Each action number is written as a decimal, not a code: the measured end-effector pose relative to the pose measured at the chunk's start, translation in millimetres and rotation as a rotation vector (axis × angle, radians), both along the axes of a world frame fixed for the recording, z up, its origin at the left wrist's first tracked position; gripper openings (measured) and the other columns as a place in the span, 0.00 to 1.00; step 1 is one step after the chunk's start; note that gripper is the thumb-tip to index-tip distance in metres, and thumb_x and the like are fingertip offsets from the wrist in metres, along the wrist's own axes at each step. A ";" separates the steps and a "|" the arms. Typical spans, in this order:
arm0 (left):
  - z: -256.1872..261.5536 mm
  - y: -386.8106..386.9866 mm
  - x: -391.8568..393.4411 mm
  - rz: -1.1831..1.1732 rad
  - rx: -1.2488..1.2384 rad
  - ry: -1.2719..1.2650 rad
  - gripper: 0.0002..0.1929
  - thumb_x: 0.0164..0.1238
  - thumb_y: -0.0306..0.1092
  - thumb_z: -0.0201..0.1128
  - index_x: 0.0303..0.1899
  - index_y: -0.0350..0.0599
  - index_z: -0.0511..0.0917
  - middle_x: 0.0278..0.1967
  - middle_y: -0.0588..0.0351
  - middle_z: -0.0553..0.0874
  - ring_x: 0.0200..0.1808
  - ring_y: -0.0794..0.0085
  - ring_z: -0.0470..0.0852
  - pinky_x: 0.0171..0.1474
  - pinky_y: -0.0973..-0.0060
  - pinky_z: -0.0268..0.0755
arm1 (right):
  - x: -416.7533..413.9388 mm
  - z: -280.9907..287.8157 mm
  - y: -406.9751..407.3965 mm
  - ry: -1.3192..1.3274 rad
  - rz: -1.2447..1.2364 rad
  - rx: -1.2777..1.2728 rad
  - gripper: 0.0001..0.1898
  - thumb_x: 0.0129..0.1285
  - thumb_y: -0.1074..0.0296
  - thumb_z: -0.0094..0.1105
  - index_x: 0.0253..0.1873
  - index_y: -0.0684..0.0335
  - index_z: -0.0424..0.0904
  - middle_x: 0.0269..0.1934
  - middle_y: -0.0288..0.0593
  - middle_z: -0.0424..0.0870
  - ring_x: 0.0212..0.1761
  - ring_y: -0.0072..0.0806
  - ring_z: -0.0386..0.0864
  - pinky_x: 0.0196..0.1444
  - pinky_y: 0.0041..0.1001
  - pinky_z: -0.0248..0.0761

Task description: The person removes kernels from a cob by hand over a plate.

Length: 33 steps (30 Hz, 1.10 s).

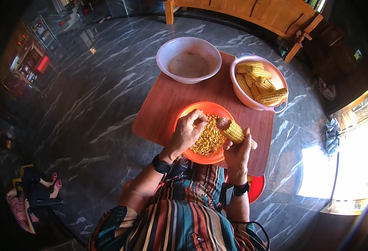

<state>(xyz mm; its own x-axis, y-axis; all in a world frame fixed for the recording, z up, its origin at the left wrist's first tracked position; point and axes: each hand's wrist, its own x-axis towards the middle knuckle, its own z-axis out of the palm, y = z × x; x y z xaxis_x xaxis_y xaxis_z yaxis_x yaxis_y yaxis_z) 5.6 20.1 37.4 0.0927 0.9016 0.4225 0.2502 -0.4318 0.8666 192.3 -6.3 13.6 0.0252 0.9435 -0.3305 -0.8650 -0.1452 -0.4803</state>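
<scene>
My right hand (238, 154) grips a corn cob (234, 131) slantwise over the right rim of an orange basin (187, 154). Yellow kernels cover most of this cob, but its upper left end is bare, and a pale bare tip shows beyond my fingers. Loose kernels (207, 141) lie spread in the basin. Above its left side is my left hand (187, 130), fingers curled and thumb close to the fingertips, a short way left of the cob's bare end. Whether a kernel is between those fingertips cannot be seen.
The basin stands on a reddish-brown wooden table (158, 106). At its far edge is a whitish bowl (188, 64); a pink basin (259, 81) with several corn cobs stands at right. A red container (257, 188) sits below. Behind is a wooden bench (234, 12). A person (30, 194) sits at left.
</scene>
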 end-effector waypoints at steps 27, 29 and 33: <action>13.0 -1.5 5.6 -0.203 0.094 0.093 0.09 0.55 0.28 0.72 0.34 0.40 0.78 0.44 0.53 0.81 0.49 0.63 0.82 0.51 0.70 0.74 | -0.7 -8.0 -2.3 0.001 0.175 0.108 0.23 0.72 0.49 0.48 0.57 0.63 0.70 0.41 0.47 0.82 0.26 0.34 0.80 0.27 0.30 0.77; 13.2 -1.8 5.9 -0.193 0.071 0.096 0.09 0.56 0.28 0.71 0.34 0.40 0.78 0.44 0.53 0.81 0.49 0.63 0.82 0.50 0.70 0.74 | -1.8 -5.2 -3.1 -0.012 0.182 0.125 0.22 0.72 0.49 0.48 0.56 0.64 0.71 0.41 0.48 0.82 0.26 0.33 0.80 0.27 0.30 0.77; 14.2 -2.3 5.0 -0.215 0.024 0.097 0.08 0.59 0.27 0.69 0.35 0.39 0.77 0.41 0.52 0.82 0.50 0.62 0.82 0.53 0.68 0.74 | -2.9 -1.0 -4.6 -0.063 0.150 0.074 0.20 0.72 0.49 0.49 0.53 0.63 0.73 0.39 0.47 0.83 0.25 0.32 0.80 0.25 0.28 0.76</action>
